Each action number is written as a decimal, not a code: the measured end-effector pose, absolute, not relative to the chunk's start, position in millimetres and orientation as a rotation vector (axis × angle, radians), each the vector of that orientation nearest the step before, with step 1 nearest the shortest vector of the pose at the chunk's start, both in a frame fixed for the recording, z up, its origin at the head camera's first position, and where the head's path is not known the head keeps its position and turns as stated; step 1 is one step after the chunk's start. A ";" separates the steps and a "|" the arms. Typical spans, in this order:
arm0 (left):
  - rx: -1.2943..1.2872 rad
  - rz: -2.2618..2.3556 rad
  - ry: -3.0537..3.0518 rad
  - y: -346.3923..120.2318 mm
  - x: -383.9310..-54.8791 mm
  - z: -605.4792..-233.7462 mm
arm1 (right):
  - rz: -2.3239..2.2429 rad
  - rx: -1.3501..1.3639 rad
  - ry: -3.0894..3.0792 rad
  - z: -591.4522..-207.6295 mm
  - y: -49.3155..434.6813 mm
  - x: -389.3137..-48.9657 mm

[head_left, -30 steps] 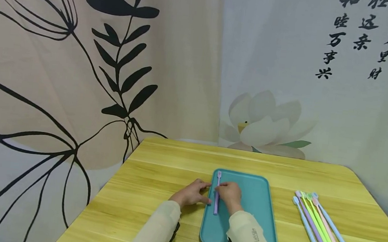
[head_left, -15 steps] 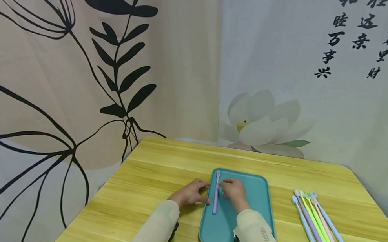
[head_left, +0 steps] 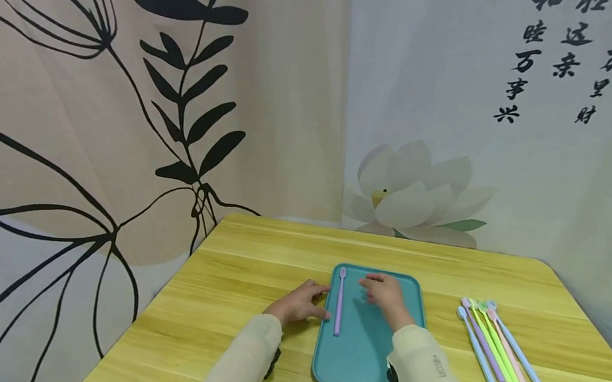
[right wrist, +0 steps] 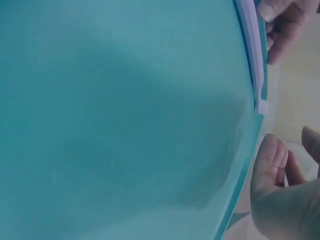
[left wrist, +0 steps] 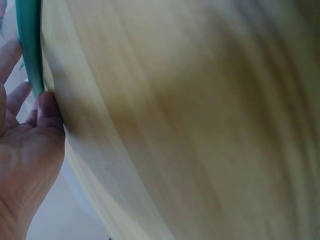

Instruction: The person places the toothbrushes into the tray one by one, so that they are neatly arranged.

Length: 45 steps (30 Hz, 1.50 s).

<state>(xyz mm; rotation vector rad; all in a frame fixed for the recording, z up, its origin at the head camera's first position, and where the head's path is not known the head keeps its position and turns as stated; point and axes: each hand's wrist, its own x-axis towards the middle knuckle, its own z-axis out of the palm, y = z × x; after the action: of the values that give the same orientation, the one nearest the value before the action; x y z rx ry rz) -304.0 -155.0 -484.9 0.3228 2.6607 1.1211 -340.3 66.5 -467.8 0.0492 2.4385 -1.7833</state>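
Observation:
A purple toothbrush (head_left: pixel 339 309) lies lengthwise along the left side of a teal tray (head_left: pixel 358 361), its head toward the far edge. My left hand (head_left: pixel 298 302) touches the tray's left rim with fingertips and thumb, the fingers spread; the left wrist view has this hand (left wrist: pixel 30 150) at the rim (left wrist: pixel 30 45). Over the upper part of the tray, my right hand (head_left: pixel 386 294) is apart from the toothbrush and holds nothing. In the right wrist view the toothbrush (right wrist: pixel 253 50) runs along the tray edge, with the right hand (right wrist: pixel 285 195) at the lower right.
Several toothbrushes (head_left: pixel 496 348) in blue, purple, green and pink lie in a loose bundle right of the tray on the wooden table (head_left: pixel 255 248). A printed curtain (head_left: pixel 294 90) hangs behind the table.
My right hand has let go of the purple toothbrush and moved away to the right. The toothbrush stays on the tray. My left hand keeps its place at the rim.

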 end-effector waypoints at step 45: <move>0.342 1.166 2.626 -155.8 -304.6 -485.5 | -1.744 0.081 2.501 -421.9 265.4 -349.5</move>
<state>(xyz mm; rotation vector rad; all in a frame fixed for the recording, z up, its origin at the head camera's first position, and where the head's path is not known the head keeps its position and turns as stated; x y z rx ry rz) -304.6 -155.8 -485.5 0.3419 2.6256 1.1661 -349.5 265.4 -421.9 0.0814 2.5012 -1.7436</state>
